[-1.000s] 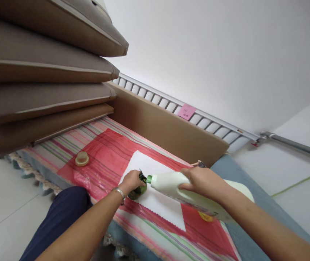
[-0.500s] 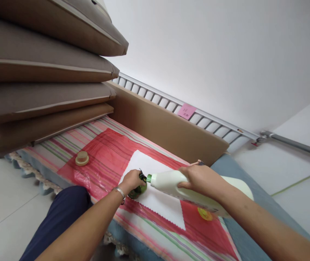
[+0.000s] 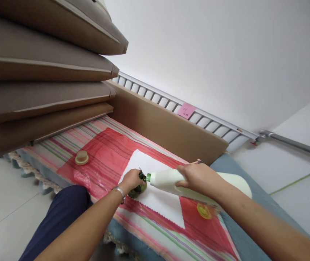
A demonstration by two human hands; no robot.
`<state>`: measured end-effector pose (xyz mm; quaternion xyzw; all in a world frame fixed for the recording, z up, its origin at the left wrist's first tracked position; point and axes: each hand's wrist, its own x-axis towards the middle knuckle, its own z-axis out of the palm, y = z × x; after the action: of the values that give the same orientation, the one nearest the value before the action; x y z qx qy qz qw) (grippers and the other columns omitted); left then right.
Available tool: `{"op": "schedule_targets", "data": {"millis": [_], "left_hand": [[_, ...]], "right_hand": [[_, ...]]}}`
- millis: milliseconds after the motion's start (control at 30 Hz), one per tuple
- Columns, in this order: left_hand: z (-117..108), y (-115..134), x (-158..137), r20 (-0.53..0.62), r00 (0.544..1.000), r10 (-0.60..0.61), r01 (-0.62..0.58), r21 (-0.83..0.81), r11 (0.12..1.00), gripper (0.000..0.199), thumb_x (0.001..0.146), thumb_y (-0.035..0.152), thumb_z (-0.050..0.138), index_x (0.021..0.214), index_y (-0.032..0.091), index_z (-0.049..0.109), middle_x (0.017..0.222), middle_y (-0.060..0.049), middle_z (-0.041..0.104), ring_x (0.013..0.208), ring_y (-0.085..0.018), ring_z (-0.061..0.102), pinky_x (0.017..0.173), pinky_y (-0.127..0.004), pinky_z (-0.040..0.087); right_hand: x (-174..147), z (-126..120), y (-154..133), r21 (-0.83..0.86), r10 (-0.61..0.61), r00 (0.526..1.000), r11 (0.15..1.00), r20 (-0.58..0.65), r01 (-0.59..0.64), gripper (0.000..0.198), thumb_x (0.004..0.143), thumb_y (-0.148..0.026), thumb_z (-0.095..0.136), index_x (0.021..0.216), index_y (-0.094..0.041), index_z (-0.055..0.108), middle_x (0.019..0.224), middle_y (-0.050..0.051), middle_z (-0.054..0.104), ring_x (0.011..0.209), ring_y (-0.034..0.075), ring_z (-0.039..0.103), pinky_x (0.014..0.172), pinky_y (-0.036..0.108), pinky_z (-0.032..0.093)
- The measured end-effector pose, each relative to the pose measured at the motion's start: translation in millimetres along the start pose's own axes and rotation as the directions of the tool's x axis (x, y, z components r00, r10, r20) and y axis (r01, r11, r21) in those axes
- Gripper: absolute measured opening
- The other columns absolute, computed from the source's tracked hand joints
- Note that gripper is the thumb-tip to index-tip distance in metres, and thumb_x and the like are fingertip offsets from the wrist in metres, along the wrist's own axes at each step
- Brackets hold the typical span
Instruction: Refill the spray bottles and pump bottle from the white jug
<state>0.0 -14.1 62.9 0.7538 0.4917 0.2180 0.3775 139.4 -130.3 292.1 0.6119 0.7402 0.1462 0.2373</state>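
Gripping a large pale green bottle (image 3: 166, 180) around its body, the right hand (image 3: 198, 180) holds it steeply tilted, almost on its side, with the green spout (image 3: 148, 177) pointing at the top of a small dark green container (image 3: 137, 191). The left hand (image 3: 131, 179) is clamped around that container's upper part, a silvery bracelet (image 3: 122, 194) on its wrist; whether the spout touches the opening cannot be made out. The container is at the near left part of a white sheet (image 3: 167, 208) with a zigzag edge, which lies on a translucent red sheet (image 3: 113, 145) over a striped cloth (image 3: 159, 232). On the red sheet, a round beige cap (image 3: 81, 157) sits well to the left of the hands, and a round yellow item (image 3: 204, 211) lies below the right hand. Behind stand a brown board (image 3: 166, 130) and a white radiator (image 3: 149, 96) bearing a pink note (image 3: 186, 110); thick brown cushions (image 3: 43, 65) are stacked at left.
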Motion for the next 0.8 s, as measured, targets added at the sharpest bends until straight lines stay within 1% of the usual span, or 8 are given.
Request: {"op": "schedule_targets", "data": {"millis": [133,333,567,667,800], "left_hand": [[-1,1,0,0.002,1.000,0.001,-0.001,0.002,1.000,0.037,0.057,0.033,0.072,0.091,0.022,0.068,0.079,-0.002,0.069,0.073,-0.019,0.063,0.057,-0.023,0.042],[-3,2,-1,0.002,1.000,-0.003,0.003,0.003,1.000,0.036,0.056,0.034,0.073,0.090,0.022,0.067,0.079,-0.003,0.069,0.073,-0.019,0.064,0.057,-0.023,0.042],[-3,2,-1,0.000,1.000,-0.010,0.010,-0.001,1.000,0.035,0.057,0.033,0.072,0.089,0.021,0.067,0.077,-0.003,0.068,0.071,-0.019,0.063,0.058,-0.024,0.042],[-4,2,0,0.006,1.000,-0.012,0.012,-0.009,1.000,0.034,0.057,0.032,0.072,0.089,0.021,0.068,0.076,-0.003,0.068,0.070,-0.019,0.063,0.057,-0.024,0.042],[-4,1,2,0.015,1.000,-0.024,0.024,-0.025,0.999,0.035,0.057,0.031,0.073,0.090,0.020,0.068,0.075,-0.003,0.068,0.065,-0.018,0.063,0.055,-0.023,0.042]], "right_hand": [[0,-4,-3,-0.020,-0.015,1.000,1.000,0.004,0.015,0.024,0.073,-0.041,0.060,0.079,-0.018,0.060,0.076,0.010,0.069,0.073,0.029,0.066,0.076,0.045,0.043],[1,-10,-7,-0.025,-0.022,1.000,0.999,0.013,0.022,0.023,0.073,-0.040,0.061,0.081,-0.019,0.060,0.077,0.009,0.069,0.072,0.029,0.065,0.072,0.047,0.045],[0,-11,-9,-0.040,-0.032,0.999,0.999,-0.001,0.032,0.021,0.072,-0.039,0.061,0.081,-0.019,0.061,0.076,0.008,0.069,0.070,0.028,0.065,0.069,0.042,0.046],[1,-7,-7,-0.031,-0.041,0.999,0.999,-0.016,0.041,0.021,0.072,-0.038,0.061,0.081,-0.019,0.061,0.075,0.009,0.069,0.071,0.027,0.065,0.069,0.039,0.044],[-2,3,-3,0.000,-0.029,0.999,1.000,-0.037,0.029,0.023,0.073,-0.040,0.061,0.082,-0.019,0.061,0.076,0.009,0.069,0.071,0.025,0.065,0.065,0.032,0.042]]}}
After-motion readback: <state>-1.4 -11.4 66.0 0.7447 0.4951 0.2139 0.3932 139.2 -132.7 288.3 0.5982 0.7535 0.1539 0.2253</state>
